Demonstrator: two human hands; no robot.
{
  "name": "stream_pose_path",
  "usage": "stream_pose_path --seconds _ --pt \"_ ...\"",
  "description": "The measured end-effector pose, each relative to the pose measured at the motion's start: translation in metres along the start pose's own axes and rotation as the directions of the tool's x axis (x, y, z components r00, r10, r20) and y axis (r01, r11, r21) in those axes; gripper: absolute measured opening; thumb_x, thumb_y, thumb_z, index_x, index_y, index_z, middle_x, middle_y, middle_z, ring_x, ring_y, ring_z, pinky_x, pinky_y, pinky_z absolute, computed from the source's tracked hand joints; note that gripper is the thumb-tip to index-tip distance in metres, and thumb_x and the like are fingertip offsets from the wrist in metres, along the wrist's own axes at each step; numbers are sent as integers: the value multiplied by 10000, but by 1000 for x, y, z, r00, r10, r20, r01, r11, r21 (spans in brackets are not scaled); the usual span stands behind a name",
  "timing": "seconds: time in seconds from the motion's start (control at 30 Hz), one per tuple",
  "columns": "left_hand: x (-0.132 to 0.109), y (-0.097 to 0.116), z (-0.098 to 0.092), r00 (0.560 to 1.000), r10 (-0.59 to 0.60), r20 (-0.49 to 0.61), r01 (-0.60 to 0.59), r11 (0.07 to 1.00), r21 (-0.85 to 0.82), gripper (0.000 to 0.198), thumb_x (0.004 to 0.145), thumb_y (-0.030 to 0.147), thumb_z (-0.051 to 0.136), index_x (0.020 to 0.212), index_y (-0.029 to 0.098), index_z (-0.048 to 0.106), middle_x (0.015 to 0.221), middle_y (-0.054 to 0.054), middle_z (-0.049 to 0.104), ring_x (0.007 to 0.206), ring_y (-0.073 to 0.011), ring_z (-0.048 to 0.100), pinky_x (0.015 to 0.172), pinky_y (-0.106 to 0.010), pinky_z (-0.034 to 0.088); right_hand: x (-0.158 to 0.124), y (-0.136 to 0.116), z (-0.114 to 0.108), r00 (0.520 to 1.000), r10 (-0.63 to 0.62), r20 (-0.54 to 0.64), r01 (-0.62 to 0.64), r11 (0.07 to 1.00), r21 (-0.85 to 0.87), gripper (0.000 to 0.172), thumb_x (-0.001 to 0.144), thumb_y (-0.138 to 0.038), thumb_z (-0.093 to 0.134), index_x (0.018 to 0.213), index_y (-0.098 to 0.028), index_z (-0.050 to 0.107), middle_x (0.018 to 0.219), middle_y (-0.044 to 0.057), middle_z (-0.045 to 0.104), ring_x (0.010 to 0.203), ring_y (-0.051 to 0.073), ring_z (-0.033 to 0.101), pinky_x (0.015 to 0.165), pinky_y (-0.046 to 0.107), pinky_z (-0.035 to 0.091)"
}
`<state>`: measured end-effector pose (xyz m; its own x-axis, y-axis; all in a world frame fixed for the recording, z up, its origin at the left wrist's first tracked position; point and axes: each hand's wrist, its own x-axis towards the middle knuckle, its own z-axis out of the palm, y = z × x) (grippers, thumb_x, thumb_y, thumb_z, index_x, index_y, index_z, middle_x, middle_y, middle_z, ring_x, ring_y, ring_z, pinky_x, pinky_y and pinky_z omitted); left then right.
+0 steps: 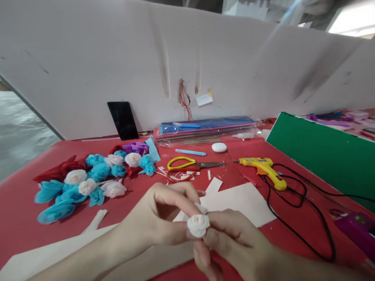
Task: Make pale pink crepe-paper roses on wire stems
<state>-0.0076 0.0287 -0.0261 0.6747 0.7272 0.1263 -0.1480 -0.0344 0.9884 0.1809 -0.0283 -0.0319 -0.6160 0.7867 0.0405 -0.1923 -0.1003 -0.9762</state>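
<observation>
Between the fingertips of both hands is a small white paper flower [198,225], its petals wound in a tight rosette. My left hand [164,214] pinches it from the left, thumb below and fingers curled above. From the right, my right hand [234,238] grips it between thumb and forefinger. A pale paper strip trails behind the flower, partly hidden by the left fingers. Cream paper sheets [243,203] lie under and behind the hands. Just beyond them rest scissors [199,165] with yellow and red handles, among white paper scraps.
Blue, white, red and purple paper flowers [98,171] are heaped at left. A yellow glue gun [263,168] with a looping black cord lies at right, near a green board [325,156]. A black phone [123,120] leans on the white partition [102,58]. A blue pen [190,152] lies farther back.
</observation>
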Motion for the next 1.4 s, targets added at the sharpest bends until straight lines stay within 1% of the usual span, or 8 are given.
stream_pose_path --seconds 0.27,0.5,0.67,0.8,0.97,1.13,1.27,1.4 --pt "-7 1 15 966 155 -207 -145 987 65 191 732 127 872 715 317 867 717 6 699 604 -120 641 633 -242 582 -2 7 -1 942 -318 -104 239 857 -457 486 1119 -492 470 780 -196 656 655 -7 642 580 109 628 609 189 557" --pt "-9 5 13 955 233 -182 -191 956 220 389 747 53 792 834 423 877 732 40 741 649 -108 658 656 -186 572 -4 9 -4 732 -681 6 321 337 -885 421 1139 -331 473 806 -201 696 657 14 772 550 128 709 596 202 587" --pt "-12 11 24 954 226 -198 -179 956 232 332 771 113 825 852 431 875 785 35 762 672 -121 694 648 -196 579 -6 6 -5 610 -771 182 336 43 -941 309 1148 -227 427 967 -202 677 708 26 818 607 154 770 711 216 615" --pt "-15 14 28 956 146 -256 -100 977 187 191 787 291 883 970 342 868 849 -42 800 817 -249 748 739 -346 633 -4 7 -9 659 -729 187 365 92 -927 212 1131 -198 451 1077 -231 653 762 27 828 641 178 782 702 249 612" --pt "-15 11 23 955 64 -289 -34 994 106 304 792 488 889 1018 289 857 867 -86 789 945 -322 745 833 -422 630 -3 7 -11 661 -727 188 396 126 -909 264 1139 -211 406 1111 -236 668 732 26 809 583 186 741 621 274 591" --pt "-16 4 24 969 25 -248 -43 997 -70 253 790 478 913 946 281 880 859 -79 789 892 -282 747 815 -377 630 -5 5 -10 615 -755 228 346 -1 -938 315 1154 -208 382 1011 -204 663 698 12 797 573 155 747 626 243 592" --pt "-17 1 28 987 -22 -160 -21 964 -264 72 802 385 931 829 332 890 874 -19 792 798 -151 730 760 -213 607 -2 8 -11 582 -781 227 314 -42 -948 329 1149 -185 389 924 -206 627 626 -9 749 518 129 713 589 217 570" --pt "-16 3 31 983 -30 -182 -21 963 -269 99 821 247 895 788 340 886 916 21 837 841 -118 766 758 -112 589 0 9 -14 563 -789 243 309 -72 -948 339 1143 -177 390 907 -203 631 627 10 759 523 150 719 582 249 565"
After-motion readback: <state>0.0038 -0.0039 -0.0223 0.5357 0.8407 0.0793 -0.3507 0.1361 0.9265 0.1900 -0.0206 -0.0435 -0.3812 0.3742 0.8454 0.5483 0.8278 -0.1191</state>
